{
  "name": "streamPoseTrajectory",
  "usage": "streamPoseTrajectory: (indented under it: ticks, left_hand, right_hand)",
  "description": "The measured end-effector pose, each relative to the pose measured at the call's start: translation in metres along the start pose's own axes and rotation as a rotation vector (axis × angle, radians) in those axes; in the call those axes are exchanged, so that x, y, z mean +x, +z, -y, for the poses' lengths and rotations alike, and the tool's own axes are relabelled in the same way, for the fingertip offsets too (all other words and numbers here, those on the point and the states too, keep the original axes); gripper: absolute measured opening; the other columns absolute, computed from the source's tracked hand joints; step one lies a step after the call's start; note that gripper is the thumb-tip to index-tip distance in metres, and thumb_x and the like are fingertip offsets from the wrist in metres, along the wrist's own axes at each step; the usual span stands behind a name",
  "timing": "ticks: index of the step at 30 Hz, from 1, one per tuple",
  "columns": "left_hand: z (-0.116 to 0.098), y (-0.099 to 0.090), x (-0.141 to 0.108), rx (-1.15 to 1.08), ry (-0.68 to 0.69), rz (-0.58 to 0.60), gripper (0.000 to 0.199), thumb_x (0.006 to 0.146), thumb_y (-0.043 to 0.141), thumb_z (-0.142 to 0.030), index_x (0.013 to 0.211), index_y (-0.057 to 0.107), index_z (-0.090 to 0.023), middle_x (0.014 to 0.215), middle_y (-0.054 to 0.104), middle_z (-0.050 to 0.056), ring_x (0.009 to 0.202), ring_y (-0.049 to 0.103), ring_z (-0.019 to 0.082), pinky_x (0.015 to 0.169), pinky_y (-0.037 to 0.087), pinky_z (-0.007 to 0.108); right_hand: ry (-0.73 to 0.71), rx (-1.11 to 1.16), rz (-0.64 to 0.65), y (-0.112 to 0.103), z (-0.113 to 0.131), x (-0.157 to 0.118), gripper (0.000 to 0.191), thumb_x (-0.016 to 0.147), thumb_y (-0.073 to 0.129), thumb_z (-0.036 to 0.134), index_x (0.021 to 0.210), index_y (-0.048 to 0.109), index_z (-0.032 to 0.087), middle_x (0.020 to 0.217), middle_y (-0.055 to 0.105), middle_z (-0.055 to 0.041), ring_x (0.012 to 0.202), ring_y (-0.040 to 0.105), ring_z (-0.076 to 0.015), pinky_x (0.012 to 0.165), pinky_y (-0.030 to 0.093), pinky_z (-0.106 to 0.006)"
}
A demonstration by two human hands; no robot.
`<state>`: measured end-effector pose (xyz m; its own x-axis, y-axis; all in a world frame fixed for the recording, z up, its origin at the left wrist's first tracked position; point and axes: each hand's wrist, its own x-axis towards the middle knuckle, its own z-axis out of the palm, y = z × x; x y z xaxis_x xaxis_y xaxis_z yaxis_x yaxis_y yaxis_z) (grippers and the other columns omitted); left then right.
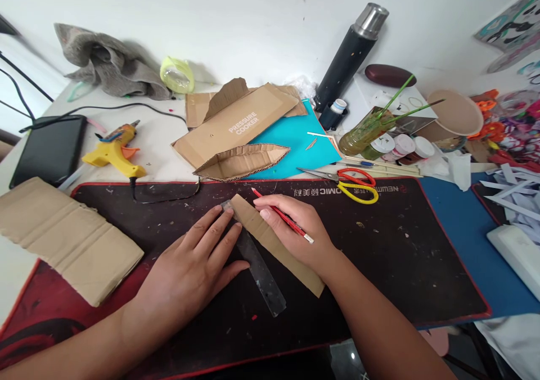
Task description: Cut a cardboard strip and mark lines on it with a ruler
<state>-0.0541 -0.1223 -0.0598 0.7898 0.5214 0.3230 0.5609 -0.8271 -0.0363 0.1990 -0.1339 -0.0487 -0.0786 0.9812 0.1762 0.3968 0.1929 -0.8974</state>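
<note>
A clear plastic ruler (262,273) lies slantwise on the black mat, and the spread fingers of my left hand (202,250) rest over its far end. Just right of it is a narrow cardboard strip (280,242), roughly parallel to the ruler. My right hand (297,222) is closed around a red pencil (291,222) and lies over the strip's right edge; the pencil's tip points away to the upper left. Behind both hands sits a boat-shaped cardboard piece (242,163) with upright walls.
Scissors (343,183) with red and yellow handles lie at the mat's back edge. A yellow glue gun (116,152) with a cord stands at the left, behind a folded cardboard piece (71,239). A black thermos (350,56), small jars and paper scraps occupy the back right.
</note>
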Motion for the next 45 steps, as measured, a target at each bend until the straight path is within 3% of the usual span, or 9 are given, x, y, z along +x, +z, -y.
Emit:
streamPoseTrajectory:
  ticks: [13,17,20,24,26,32,38,45]
  left_hand:
    - [0.001,0.003,0.000,-0.023,-0.005,-0.016,0.057,0.112,0.056,-0.054,0.141,0.070,-0.008,0.153,0.069,0.023,0.146,0.063,0.041,0.111,0.061,0.051]
    - [0.000,0.004,0.000,-0.040,-0.016,-0.024,0.056,0.112,0.056,-0.054,0.139,0.072,-0.009,0.152,0.070,0.022,0.145,0.064,0.041,0.112,0.061,0.050]
    - [0.000,0.004,0.000,-0.054,-0.027,-0.024,0.054,0.112,0.055,-0.054,0.139,0.072,-0.010,0.151,0.071,0.021,0.144,0.065,0.040,0.109,0.062,0.049]
    - [0.000,0.005,0.000,-0.049,-0.028,-0.021,0.054,0.113,0.051,-0.053,0.139,0.072,-0.010,0.150,0.071,0.021,0.144,0.065,0.039,0.109,0.063,0.048]
    - [0.000,0.005,0.000,-0.061,-0.032,-0.025,0.054,0.114,0.051,-0.053,0.141,0.072,-0.012,0.150,0.071,0.020,0.145,0.064,0.039,0.110,0.062,0.048]
    - [-0.002,0.007,-0.001,-0.096,-0.058,-0.031,0.059,0.113,0.054,-0.052,0.154,0.063,-0.011,0.154,0.069,0.021,0.148,0.062,0.039,0.112,0.061,0.050]
    - [-0.002,0.008,-0.001,-0.069,-0.038,-0.040,0.056,0.113,0.054,-0.051,0.148,0.068,-0.009,0.152,0.070,0.021,0.146,0.064,0.040,0.109,0.063,0.050]
    - [-0.003,0.008,-0.002,-0.084,-0.047,-0.024,0.057,0.113,0.053,-0.050,0.150,0.067,-0.009,0.154,0.068,0.021,0.148,0.062,0.040,0.111,0.062,0.052]
  right_hand:
    - [0.095,0.109,-0.052,-0.001,0.002,0.002,0.020,0.110,0.065,0.035,0.118,0.082,0.027,0.121,0.086,-0.0041,0.111,0.083,-0.0223,0.103,0.063,-0.038]
    - [0.070,0.114,-0.043,-0.004,0.013,0.002,0.019,0.110,0.067,0.036,0.119,0.081,0.027,0.120,0.087,-0.0042,0.111,0.083,-0.0221,0.103,0.064,-0.037]
    - [0.058,0.147,-0.021,-0.005,0.025,0.002,0.018,0.110,0.067,0.037,0.115,0.081,0.026,0.109,0.088,-0.0029,0.101,0.085,-0.0206,0.094,0.066,-0.034]
    - [0.098,0.127,0.002,0.004,0.033,0.007,0.029,0.113,0.062,0.043,0.097,0.080,0.025,0.089,0.086,-0.0018,0.087,0.083,-0.0195,0.086,0.065,-0.032]
    - [0.126,0.135,-0.007,0.012,0.032,0.010,0.034,0.113,0.061,0.048,0.097,0.079,0.024,0.083,0.084,-0.0016,0.081,0.082,-0.0192,0.081,0.065,-0.032]
    - [0.043,0.127,-0.050,0.031,0.025,0.013,0.031,0.113,0.061,0.043,0.094,0.076,0.025,0.093,0.084,-0.0034,0.092,0.082,-0.0200,0.088,0.064,-0.032]
    - [0.125,0.195,-0.080,0.034,0.019,0.013,0.032,0.113,0.060,0.046,0.101,0.078,0.022,0.083,0.079,-0.0020,0.072,0.075,-0.0163,0.072,0.063,-0.028]
    - [0.115,0.129,-0.061,0.034,0.019,0.013,0.036,0.113,0.059,0.051,0.097,0.076,0.023,0.084,0.080,-0.0028,0.074,0.075,-0.0169,0.074,0.064,-0.029]
